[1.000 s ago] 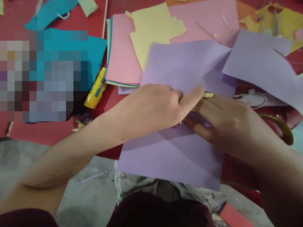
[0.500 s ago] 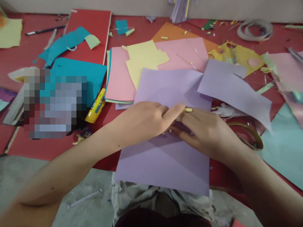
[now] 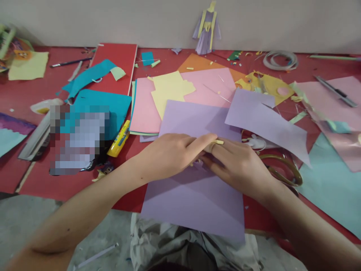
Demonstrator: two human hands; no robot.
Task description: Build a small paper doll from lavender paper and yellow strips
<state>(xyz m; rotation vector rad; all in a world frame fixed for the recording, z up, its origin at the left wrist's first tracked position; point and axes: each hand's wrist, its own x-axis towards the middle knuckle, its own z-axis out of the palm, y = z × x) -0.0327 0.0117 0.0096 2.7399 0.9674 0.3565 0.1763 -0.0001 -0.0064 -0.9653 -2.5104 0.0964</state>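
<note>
A large purple sheet lies at the table's front edge, overhanging it. Over its middle my left hand and my right hand meet, fingers closed together. A small pale yellow paper piece sticks out between their fingertips. Small yellow and purple bits show under the fingers, too hidden to make out. Another purple piece lies beyond my right hand, with scissors partly beneath it. A yellow glue stick rests to the left of my left hand.
Pink sheets and a yellow sheet lie behind the hands. A blurred phone-like object is at left. A paper doll leans on the wall. A cutter and a light blue sheet are at right.
The view has tilted up and shifted, so the whole paper doll and more wall now show. My hands keep nearly the same pose around the small yellow piece.
</note>
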